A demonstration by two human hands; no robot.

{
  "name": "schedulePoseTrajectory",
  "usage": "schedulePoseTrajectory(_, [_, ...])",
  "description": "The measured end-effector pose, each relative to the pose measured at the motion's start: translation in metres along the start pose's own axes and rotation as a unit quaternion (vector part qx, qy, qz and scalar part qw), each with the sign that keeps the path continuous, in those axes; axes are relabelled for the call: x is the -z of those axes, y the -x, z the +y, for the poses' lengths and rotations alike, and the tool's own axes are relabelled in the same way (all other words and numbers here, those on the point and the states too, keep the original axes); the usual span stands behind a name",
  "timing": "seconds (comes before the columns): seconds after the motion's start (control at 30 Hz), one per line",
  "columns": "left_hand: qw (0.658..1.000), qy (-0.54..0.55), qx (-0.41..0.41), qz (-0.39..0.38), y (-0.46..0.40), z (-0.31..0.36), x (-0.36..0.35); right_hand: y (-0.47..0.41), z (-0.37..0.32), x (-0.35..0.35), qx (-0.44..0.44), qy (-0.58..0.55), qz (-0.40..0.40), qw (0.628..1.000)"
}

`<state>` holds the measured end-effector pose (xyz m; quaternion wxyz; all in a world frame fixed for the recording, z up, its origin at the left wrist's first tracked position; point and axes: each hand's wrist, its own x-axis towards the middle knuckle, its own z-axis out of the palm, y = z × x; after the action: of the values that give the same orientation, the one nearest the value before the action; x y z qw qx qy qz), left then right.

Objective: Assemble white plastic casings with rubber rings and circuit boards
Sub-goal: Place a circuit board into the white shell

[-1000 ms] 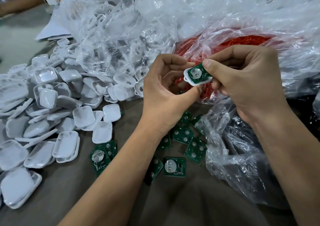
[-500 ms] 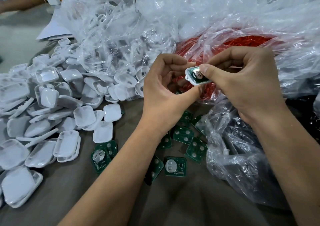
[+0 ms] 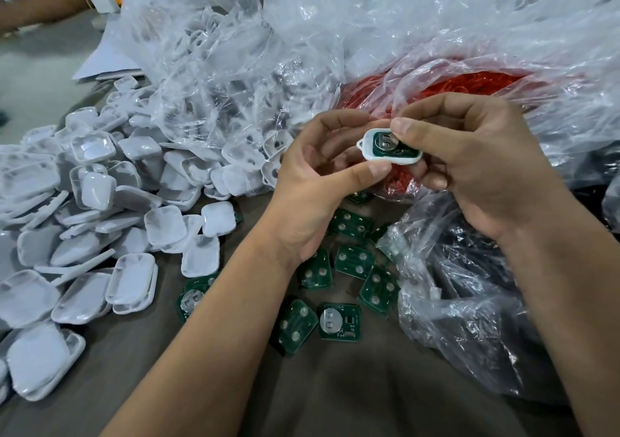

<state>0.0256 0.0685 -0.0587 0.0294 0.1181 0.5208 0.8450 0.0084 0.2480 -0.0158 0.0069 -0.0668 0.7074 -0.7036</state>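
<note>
A white plastic casing (image 3: 369, 151) with a green circuit board (image 3: 391, 146) seated inside it is held above the table between both hands. My left hand (image 3: 322, 185) pinches the casing from its near and far sides with thumb and fingers. My right hand (image 3: 476, 165) grips its right end, the thumb pressing down on the board. Red rubber rings (image 3: 446, 84) fill a clear bag just behind the hands. Loose green circuit boards (image 3: 339, 321) lie on the table below my wrists.
A big heap of white casings (image 3: 97, 222) spreads over the table's left side and spills from a clear bag (image 3: 214, 77). Crumpled plastic with dark contents (image 3: 469, 302) lies at right. Another person's arm (image 3: 37, 7) and papers are at the far left.
The casing has tilted so its open face shows more, and my right thumb has slid onto the board's far right part. Both hands stay in about the same place.
</note>
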Motion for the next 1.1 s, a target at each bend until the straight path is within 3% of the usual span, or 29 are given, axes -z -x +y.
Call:
schedulePoseTrajectory(0.27, [0.978, 0.183, 0.094, -0.042, -0.002, 0.005, 0.0, 0.005, -0.002, -0.005, 0.063, 0.006, 0.013, 0.998])
schedulePoseTrajectory(0.43, [0.959, 0.255, 0.117, -0.048, -0.003, 0.008, 0.0, 0.007, -0.004, -0.007, 0.172, 0.115, 0.01, 0.978])
schedulePoseTrajectory(0.73, [0.95, 0.279, 0.133, -0.045, -0.005, 0.006, 0.004, 0.009, -0.006, -0.009, 0.237, 0.252, 0.009, 0.938])
schedulePoseTrajectory(1.1, [0.958, 0.252, 0.134, -0.037, -0.004, 0.005, 0.005, 0.011, -0.009, -0.009, 0.27, 0.305, 0.006, 0.913])
